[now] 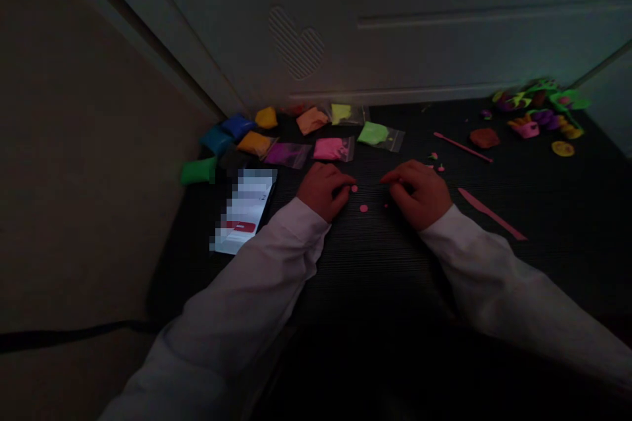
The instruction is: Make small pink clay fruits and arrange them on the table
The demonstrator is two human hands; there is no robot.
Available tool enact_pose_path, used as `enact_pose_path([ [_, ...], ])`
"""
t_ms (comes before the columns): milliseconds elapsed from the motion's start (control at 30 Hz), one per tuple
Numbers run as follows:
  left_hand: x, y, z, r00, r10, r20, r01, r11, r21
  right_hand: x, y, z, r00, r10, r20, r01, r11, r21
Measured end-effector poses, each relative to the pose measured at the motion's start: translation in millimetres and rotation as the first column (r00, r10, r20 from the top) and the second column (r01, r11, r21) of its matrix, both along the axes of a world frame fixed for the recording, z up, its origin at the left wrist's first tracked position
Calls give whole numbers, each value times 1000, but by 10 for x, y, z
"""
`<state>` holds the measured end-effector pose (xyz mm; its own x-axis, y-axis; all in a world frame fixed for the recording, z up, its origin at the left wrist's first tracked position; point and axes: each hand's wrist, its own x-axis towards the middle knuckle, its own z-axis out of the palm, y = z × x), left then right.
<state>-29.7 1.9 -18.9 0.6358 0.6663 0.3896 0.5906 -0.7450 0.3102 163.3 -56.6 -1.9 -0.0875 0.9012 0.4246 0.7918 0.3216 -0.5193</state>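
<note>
My left hand (323, 191) rests low over the dark table, index finger stretched out and thumb a little apart from it. Beside its fingertips lies a small flat pink clay disc (354, 189); whether they touch it I cannot tell. A second pink disc (364, 208) lies between my hands, nearer to me. Opposite, my right hand (419, 192) has its index finger extended and its thumb apart, with nothing visible between them. A tiny pink clay bit (386, 205) is just below its fingers.
Behind my hands lie bags of coloured clay, including a pink bag (333, 148) and a light green bag (376, 134). A lit phone (247, 210) is at left. Rightward are a pink plastic knife (491, 213), a thin pink stick (463, 147), brown clay (484, 138) and colourful clay figures (526, 127).
</note>
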Motion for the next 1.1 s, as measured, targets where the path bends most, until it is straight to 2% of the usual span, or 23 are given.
enact_pose_path([
  [333, -13, -17, -17, 999, -7, -51, 11, 998, 64, -4, 9, -3, 1000, 7, 5, -7, 1000, 7],
  [533, -30, -50, 65, 991, -28, -129, 44, 992, 121, -6, 4, 2, 1000, 11, -3, -11, 1000, 1],
  [667, -41, -62, 118, 981, -42, -191, 61, 993, 97, -8, 4, 9, 1000, 13, -12, -13, 1000, 1],
  [867, -32, 14, 47, 995, -65, -75, 60, 996, -64, -1, 2, 7, 1000, 4, 7, -3, 1000, -13],
  [1000, -18, 25, 40, 1000, -14, -8, 13, 996, -87, -4, 2, 7, 1000, 7, 10, -7, 1000, -10],
  [1100, -12, 13, 44, 1000, -25, 7, 26, 997, -78, -6, 3, 7, 1000, 3, 15, -3, 1000, -14],
])
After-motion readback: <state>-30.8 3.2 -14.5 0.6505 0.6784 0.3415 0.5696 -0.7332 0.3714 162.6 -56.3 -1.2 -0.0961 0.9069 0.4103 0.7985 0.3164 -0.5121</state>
